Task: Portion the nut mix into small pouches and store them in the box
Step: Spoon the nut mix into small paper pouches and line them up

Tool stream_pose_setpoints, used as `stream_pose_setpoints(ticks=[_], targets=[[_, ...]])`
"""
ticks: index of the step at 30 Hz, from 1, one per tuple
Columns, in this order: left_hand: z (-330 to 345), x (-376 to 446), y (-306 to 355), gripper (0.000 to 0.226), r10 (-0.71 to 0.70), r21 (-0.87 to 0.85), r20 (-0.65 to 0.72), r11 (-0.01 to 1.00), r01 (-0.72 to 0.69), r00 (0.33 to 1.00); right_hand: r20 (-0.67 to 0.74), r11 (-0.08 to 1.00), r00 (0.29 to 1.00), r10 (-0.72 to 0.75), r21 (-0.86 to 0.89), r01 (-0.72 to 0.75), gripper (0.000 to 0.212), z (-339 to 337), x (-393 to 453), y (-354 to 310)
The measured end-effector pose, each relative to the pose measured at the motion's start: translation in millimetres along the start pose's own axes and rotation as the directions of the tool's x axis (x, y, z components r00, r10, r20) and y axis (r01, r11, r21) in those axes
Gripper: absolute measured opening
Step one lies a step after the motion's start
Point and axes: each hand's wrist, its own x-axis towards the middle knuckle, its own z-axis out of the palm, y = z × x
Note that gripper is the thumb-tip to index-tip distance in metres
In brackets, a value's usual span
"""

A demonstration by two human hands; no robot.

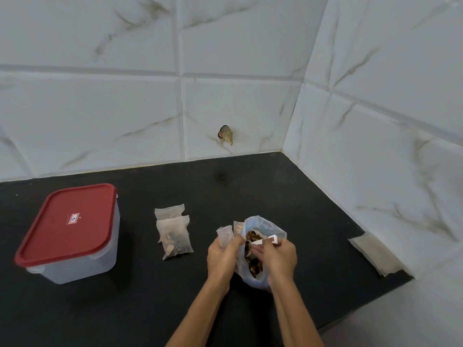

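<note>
— Where's the nut mix?

— In the open bag (260, 249) at the front of the black counter (288, 196), between my two hands. I see brown pieces through its mouth.

— What is your right hand doing?

— My right hand (278, 259) pinches a white scoop (263, 241) over the bag's mouth, fingers curled round its handle. The bowl end sits at the nuts; whether it's loaded I can't tell.

— And the left?

— My left hand (223, 256) grips a small pouch (224, 235), upright, just beside the bag's left edge, fingers curled round it.

— Any done?

— Two filled pouches (175, 236) lie left of the bag, one overlapping the other, apart from my hands.

— The box?

— The box (72, 236) stands well to the left, its red lid (67, 221) on. Marbled wall tiles (225, 71) enclose the corner, and some flat sheets (375, 254) lie at the right wall.
</note>
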Motion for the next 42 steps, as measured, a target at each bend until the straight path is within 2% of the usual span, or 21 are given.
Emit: stream_pose_setpoints(ticks=[3, 5, 10, 18, 24, 26, 28, 30, 33, 36, 39, 42], targets=[[2.2, -0.8, -3.2, 0.015, 0.015, 0.023, -0.014, 1.000, -0.015, 1.000, 0.064, 0.961, 0.989, 0.137, 0.233, -0.148, 0.014, -4.1, -4.4, -9.0], [3.0, -1.6, -3.2, 0.015, 0.019, 0.010, -0.027, 1.000, -0.019, 0.999, 0.096, 0.941, 0.979, 0.180, 0.272, -0.200, 0.022, -7.7, -5.0, -12.0], [5.9, -4.1, -4.8, 0.018, 0.043, 0.016, -0.025, 0.999, -0.043, 0.999, 0.116, 0.944, 0.976, 0.185, 0.254, -0.209, 0.026, -12.2, -7.6, -14.7], [1.1, -2.1, -1.6, 0.011, -0.004, -0.017, -0.015, 1.000, 0.004, 1.000, 0.175, 0.927, 0.965, 0.198, 0.287, -0.242, 0.027, -19.3, -16.2, -20.6], [0.4, -5.7, 1.4, 0.010, 0.003, -0.038, 0.009, 0.999, -0.002, 1.000, 0.182, 0.901, 0.956, 0.229, 0.333, -0.280, 0.038, -21.8, -17.6, -23.7], [0.5, -5.0, 1.9, 0.016, 0.000, -0.043, 0.018, 0.999, 0.000, 1.000, 0.167, 0.891, 0.957, 0.236, 0.356, -0.282, 0.037, -22.9, -17.4, -23.3], [1.0, -3.0, 0.9, 0.033, 0.005, -0.034, 0.015, 0.999, -0.004, 1.000, 0.125, 0.912, 0.972, 0.197, 0.340, -0.229, 0.030, -20.9, -18.6, -22.2], [1.9, -2.3, -0.6, 0.042, 0.012, 0.001, -0.002, 1.000, -0.012, 1.000, 0.032, 0.967, 0.997, 0.076, 0.241, -0.081, 0.024, -15.2, -17.8, -19.8], [3.8, -2.2, -4.2, 0.035, 0.012, 0.061, 0.005, 0.998, -0.013, 1.000, -0.023, 0.989, 0.998, -0.051, 0.136, 0.053, 0.021, -3.9, -15.5, -16.5], [2.9, -1.4, -9.1, 0.039, 0.032, 0.123, 0.000, 0.992, -0.032, 0.999, 0.009, 0.986, 1.000, 0.027, 0.162, -0.028, 0.021, -1.8, -14.1, -16.5], [2.5, -1.4, -12.2, 0.036, 0.120, 0.189, -0.044, 0.976, -0.110, 0.992, 0.089, 0.958, 0.989, 0.122, 0.249, -0.141, 0.024, -7.2, -13.4, -18.7], [3.7, 0.3, -13.0, 0.034, 0.138, 0.195, -0.085, 0.973, -0.120, 0.987, 0.118, 0.939, 0.980, 0.158, 0.288, -0.186, 0.029, -11.9, -13.3, -21.5]])
